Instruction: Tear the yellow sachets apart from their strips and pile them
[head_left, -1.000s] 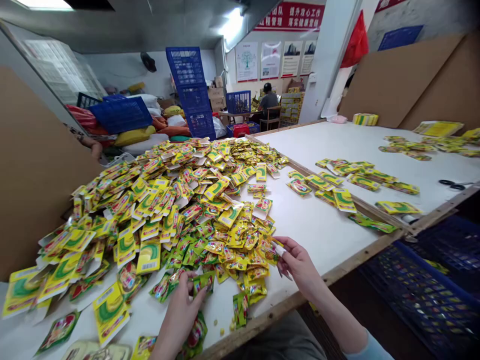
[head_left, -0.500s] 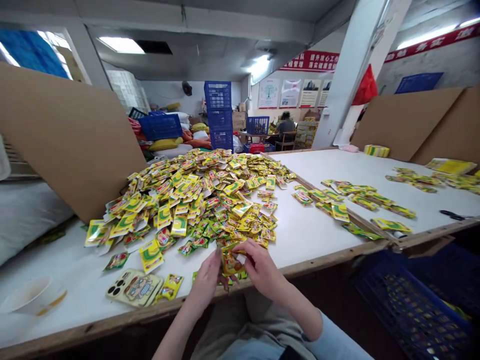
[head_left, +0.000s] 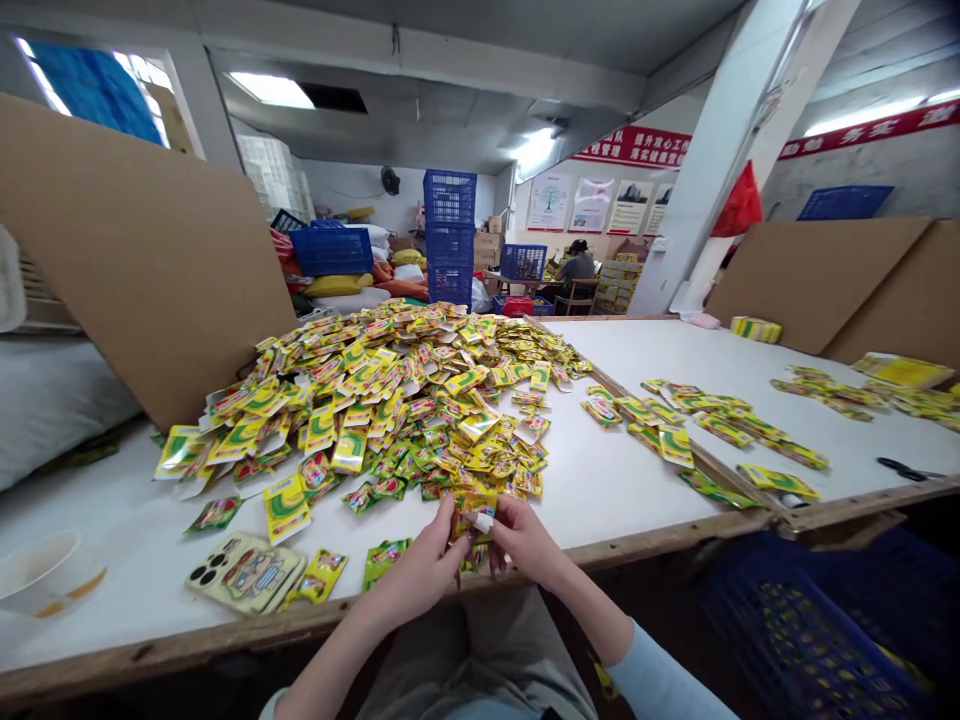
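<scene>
Between my two hands, at the near table edge, is a small yellow packet [head_left: 474, 503]. My left hand [head_left: 424, 565] pinches its left side. My right hand [head_left: 531, 545] grips the right side, with something white wrapped around one finger. Part of the packet is hidden by my fingers. Just beyond lies a big heap of yellow and green packets [head_left: 352, 370], some of them flat with white backs. A green packet [head_left: 384, 560] rests on the table by my left wrist. Further left are a yellow packet [head_left: 325, 573] and a phone in a cartoon case [head_left: 247, 572].
A white bowl [head_left: 49, 570] stands at far left. Cardboard sheets [head_left: 150, 260] rise along the table's left side. More packets [head_left: 727, 410] lie around a wooden strip on the right, with black scissors [head_left: 904, 468] beyond. A blue crate [head_left: 817, 620] is below the right edge. A person [head_left: 576, 270] sits far back.
My right hand has shifted from across the packet's front to its right side, and my left hand now grips its left side. The camera view has shifted slightly.
</scene>
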